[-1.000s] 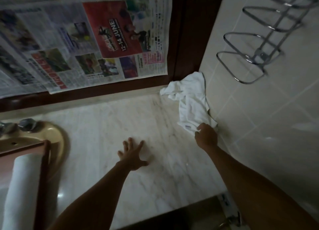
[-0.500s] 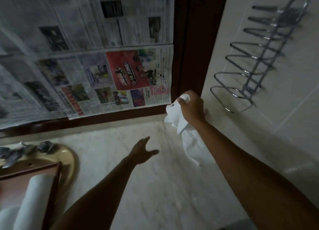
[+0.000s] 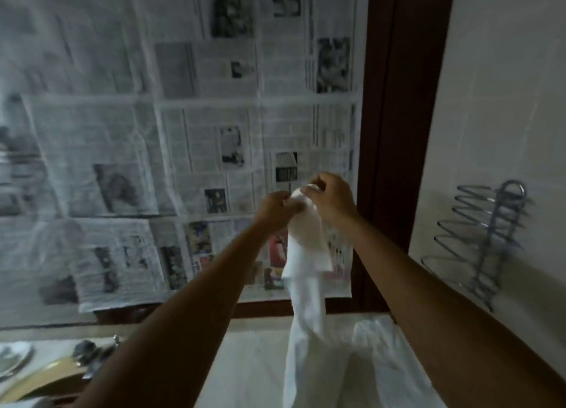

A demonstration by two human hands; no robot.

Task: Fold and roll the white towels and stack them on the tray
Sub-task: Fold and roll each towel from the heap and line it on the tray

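A white towel [image 3: 306, 285] hangs in the air in front of the newspaper-covered window, its lower end trailing down toward the marble counter [image 3: 251, 364]. My left hand [image 3: 275, 208] and my right hand [image 3: 330, 196] are raised close together and both pinch the towel's top edge. Another pale bit of cloth [image 3: 376, 334] lies on the counter by the right wall. The tray is out of view.
A chrome wire rack [image 3: 484, 239] is fixed to the tiled right wall. A dark wooden frame [image 3: 395, 131] borders the newspapers [image 3: 183, 131]. At the lower left sit a gold sink rim [image 3: 46, 377] and taps [image 3: 92, 352].
The right hand lifted the towel off the counter and high up. The left hand rose from the counter and took hold of the towel's top edge. The view tilted upward.
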